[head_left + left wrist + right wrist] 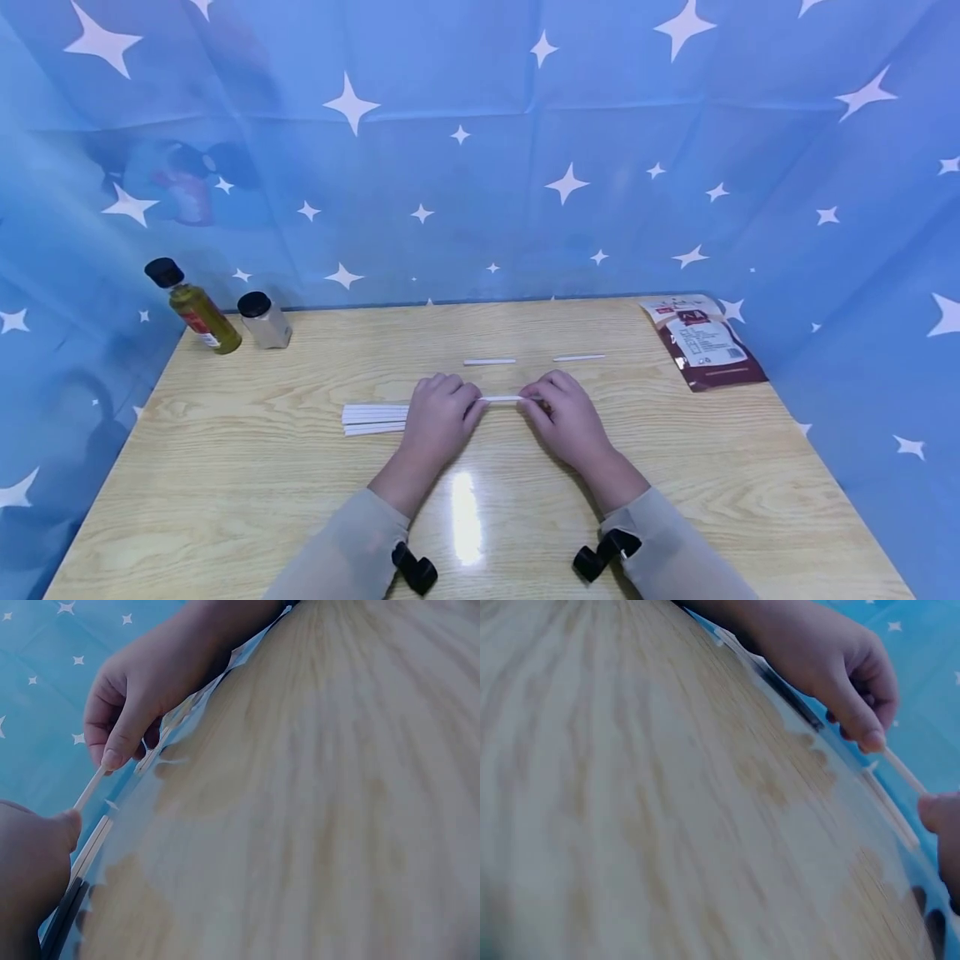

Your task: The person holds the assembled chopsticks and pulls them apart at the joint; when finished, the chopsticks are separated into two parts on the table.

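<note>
The wood-grain table [255,467] bears white strips [374,419], a packet [702,342], a black-capped bottle [201,320] and a jar [267,325].

strip bundle [374,419], right ends hidden behind left grip [441,417], pouch [703,343] lettering unreadably small

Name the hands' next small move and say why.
Probably lower the white strip onto the wood-grain table near the two loose strips: the left hand and right hand pinch it between them, and those two already lie spaced apart just beyond.
</note>
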`<state>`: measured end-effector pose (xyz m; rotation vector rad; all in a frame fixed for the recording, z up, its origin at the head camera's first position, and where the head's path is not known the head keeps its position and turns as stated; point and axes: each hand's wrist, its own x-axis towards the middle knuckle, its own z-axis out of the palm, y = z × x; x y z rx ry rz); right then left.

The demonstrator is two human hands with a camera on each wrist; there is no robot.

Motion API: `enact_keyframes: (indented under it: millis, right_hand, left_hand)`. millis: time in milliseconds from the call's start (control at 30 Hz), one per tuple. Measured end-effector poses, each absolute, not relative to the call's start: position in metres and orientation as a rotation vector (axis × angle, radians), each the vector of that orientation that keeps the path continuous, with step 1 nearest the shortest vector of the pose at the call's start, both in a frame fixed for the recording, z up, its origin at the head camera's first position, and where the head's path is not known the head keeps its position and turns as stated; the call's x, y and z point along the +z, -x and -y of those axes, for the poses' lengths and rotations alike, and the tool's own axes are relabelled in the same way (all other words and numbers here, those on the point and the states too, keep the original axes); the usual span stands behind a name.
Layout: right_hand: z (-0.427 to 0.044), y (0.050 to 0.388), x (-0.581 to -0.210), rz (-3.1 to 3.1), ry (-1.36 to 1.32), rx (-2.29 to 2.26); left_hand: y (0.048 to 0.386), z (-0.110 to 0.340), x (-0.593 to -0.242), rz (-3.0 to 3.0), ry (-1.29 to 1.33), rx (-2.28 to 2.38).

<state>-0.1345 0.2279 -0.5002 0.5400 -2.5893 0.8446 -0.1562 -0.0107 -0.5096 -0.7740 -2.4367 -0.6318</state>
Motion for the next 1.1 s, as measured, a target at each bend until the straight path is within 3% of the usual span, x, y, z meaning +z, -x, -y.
enact_keyframes:
  millis: [1100]
  right_hand:
    - [-0.265,0.131,-0.503,2.589,-0.444,0.878]
  left_hand:
    - [0.162,-0.026,-0.511,2.455,0.84,-0.678]
